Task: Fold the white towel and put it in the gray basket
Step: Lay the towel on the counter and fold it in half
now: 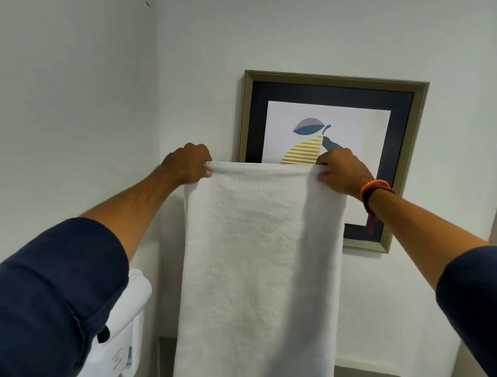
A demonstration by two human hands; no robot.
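Towel (260, 264): one, white, held up at centre frame before the wall, hanging straight down from its top edge past the bottom of view. Hands: two. Left hand (187, 165) at 9 o'clock of that edge, fingers (208, 173) clenched on the corner; right hand (343, 172) at 3 o'clock, fingers pinching the opposite corner. Wristbands (375, 189) on right wrist. One framed pear print (333, 114) at 12 o'clock, partly covered. Two dark-blue sleeves (43, 290). One white fixture (127, 322) at 7 o'clock.
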